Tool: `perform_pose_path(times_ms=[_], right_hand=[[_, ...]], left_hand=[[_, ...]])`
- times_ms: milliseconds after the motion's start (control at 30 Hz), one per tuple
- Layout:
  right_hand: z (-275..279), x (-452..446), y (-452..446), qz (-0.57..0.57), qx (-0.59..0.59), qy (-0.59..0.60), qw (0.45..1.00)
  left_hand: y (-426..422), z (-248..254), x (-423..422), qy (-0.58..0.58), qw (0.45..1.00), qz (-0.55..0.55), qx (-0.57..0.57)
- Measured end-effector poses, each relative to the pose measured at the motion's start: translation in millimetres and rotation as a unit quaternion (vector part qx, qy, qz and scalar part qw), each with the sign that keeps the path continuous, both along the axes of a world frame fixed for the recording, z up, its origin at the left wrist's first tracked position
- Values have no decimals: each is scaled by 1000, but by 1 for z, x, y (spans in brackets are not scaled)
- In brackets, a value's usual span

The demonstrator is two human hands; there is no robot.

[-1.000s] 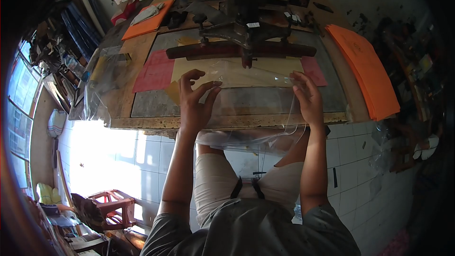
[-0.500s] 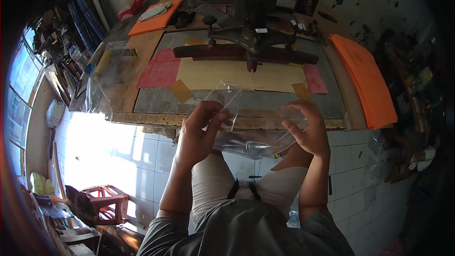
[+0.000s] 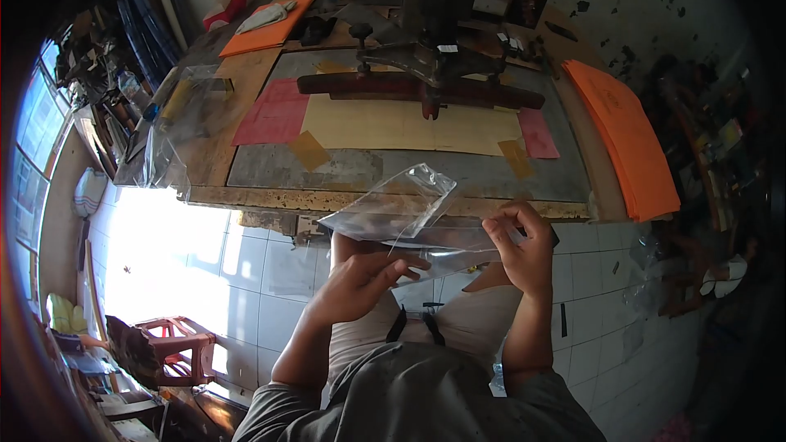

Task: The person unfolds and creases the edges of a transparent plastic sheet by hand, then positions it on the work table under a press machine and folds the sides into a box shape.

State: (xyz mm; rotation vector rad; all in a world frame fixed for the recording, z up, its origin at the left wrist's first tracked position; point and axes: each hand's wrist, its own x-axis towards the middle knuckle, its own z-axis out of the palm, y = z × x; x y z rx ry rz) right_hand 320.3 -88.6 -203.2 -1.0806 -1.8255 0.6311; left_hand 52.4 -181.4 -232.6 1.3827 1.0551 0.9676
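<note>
A thin clear plastic sheet (image 3: 393, 205), loosely folded and glossy, hangs in front of the workbench's near edge, above my lap. My right hand (image 3: 524, 250) grips its right side between thumb and bent fingers. At its near lower edge is my left hand (image 3: 360, 285), thumb and fingers closed on the film and pointing right. Glare and folds make it hard to tell whether the plastic is one layer or a bag. Beyond it, a cream paper strip (image 3: 409, 124) lies on the grey metal plate (image 3: 360, 170), under a dark press bar (image 3: 393, 87).
Pink paper (image 3: 274, 115) and brown tape pieces (image 3: 309, 150) flank the cream strip. Orange sheets (image 3: 626, 139) are stacked on the bench's right side. More clear plastic (image 3: 168, 160) drapes over the left edge. A red stool (image 3: 178, 350) stands on the tiled floor at lower left.
My left hand has moved down toward my lap. My right hand, open before, has lowered slightly and closed on the plastic. The sheet's upper part has flopped over and spread to the left.
</note>
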Motion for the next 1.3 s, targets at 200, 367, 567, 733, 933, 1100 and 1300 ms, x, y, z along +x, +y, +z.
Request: perform_pose_path(times_ms=[200,367,567,733,933,1100,1300], right_hand=[[2,0,-18,16,56,-40,997],[11,10,-37,95,30,1,995],[10,33,-50,73,-24,-5,997],[3,47,-55,82,-41,13,996],[0,50,-57,78,-48,-3,996],[6,55,-62,96,-105,-1,990],[-3,58,-62,142,-98,30,985]], left_hand=[[-5,-40,22,-317,916,-247,-9],[-11,-26,43,-436,888,-116,-88],[-23,-10,39,-388,920,49,-29],[-24,13,45,-143,971,105,159],[-24,16,53,54,980,120,149],[-16,19,45,48,961,165,214],[-5,19,53,66,889,275,361]])
